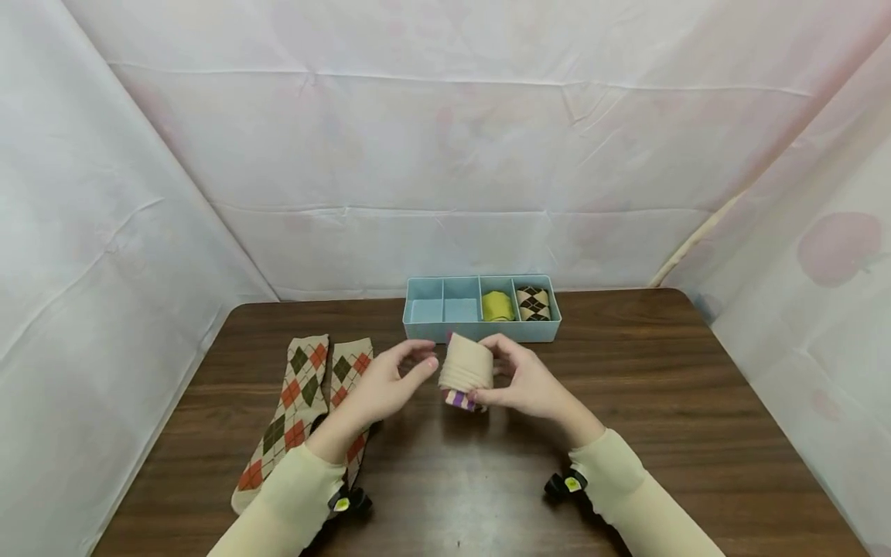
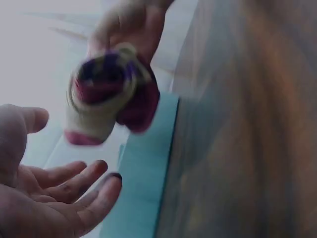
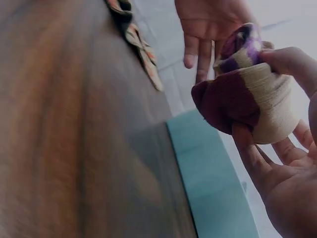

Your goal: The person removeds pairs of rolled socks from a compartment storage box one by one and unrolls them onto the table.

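A rolled pair of socks [image 1: 465, 365], beige with maroon and purple parts, is held above the table in front of the box. My right hand [image 1: 527, 381] grips it from the right, and the right wrist view shows thumb and fingers around the roll [image 3: 270, 101]. My left hand [image 1: 390, 381] is just left of the roll with relaxed fingers, apart from it. In the left wrist view a gap separates those fingers [image 2: 101, 196] from the blurred sock roll [image 2: 101, 104].
A light-blue box [image 1: 480, 332] with several compartments stands at the table's back edge. Its right compartments hold a yellow-green rolled sock [image 1: 497, 305] and a brown-beige argyle one [image 1: 533, 303]. Two argyle socks [image 1: 292, 394] lie flat at left, partly under my left arm.
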`<control>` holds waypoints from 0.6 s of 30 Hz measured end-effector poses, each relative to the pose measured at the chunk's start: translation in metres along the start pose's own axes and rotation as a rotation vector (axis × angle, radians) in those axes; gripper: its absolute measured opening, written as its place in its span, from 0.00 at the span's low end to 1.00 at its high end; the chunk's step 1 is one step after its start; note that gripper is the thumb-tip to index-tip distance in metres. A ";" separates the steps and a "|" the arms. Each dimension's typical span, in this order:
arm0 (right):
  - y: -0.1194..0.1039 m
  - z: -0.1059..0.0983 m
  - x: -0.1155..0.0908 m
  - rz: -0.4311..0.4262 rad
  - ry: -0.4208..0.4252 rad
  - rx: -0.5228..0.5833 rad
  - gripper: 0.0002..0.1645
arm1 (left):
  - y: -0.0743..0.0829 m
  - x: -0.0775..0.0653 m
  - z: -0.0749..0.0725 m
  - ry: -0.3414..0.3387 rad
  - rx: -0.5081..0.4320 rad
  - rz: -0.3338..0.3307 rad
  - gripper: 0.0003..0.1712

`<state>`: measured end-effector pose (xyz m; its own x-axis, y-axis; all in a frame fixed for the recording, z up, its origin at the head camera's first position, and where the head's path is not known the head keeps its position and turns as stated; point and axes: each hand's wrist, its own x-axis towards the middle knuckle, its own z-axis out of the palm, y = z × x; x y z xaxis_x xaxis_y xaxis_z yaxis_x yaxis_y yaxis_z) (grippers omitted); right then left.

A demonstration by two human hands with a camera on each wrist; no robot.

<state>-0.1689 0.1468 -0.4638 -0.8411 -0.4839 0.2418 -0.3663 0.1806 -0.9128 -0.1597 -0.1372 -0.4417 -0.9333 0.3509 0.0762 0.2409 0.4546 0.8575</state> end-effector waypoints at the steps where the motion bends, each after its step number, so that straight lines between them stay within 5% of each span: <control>1: 0.001 0.003 -0.001 -0.006 -0.013 -0.013 0.37 | 0.000 -0.003 0.003 -0.016 -0.040 0.006 0.29; 7: 0.003 0.019 -0.003 -0.085 -0.063 -0.148 0.39 | -0.008 -0.018 0.019 -0.074 -0.288 0.070 0.37; 12: 0.004 0.022 -0.008 -0.146 -0.058 -0.262 0.40 | -0.016 -0.019 0.027 -0.074 -0.346 0.063 0.40; 18: 0.006 0.020 -0.008 -0.084 -0.139 -0.149 0.41 | -0.023 -0.019 0.029 -0.069 -0.409 -0.048 0.40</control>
<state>-0.1565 0.1344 -0.4781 -0.7459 -0.6139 0.2583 -0.4967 0.2543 -0.8298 -0.1392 -0.1303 -0.4776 -0.9174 0.3979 0.0088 0.0591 0.1142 0.9917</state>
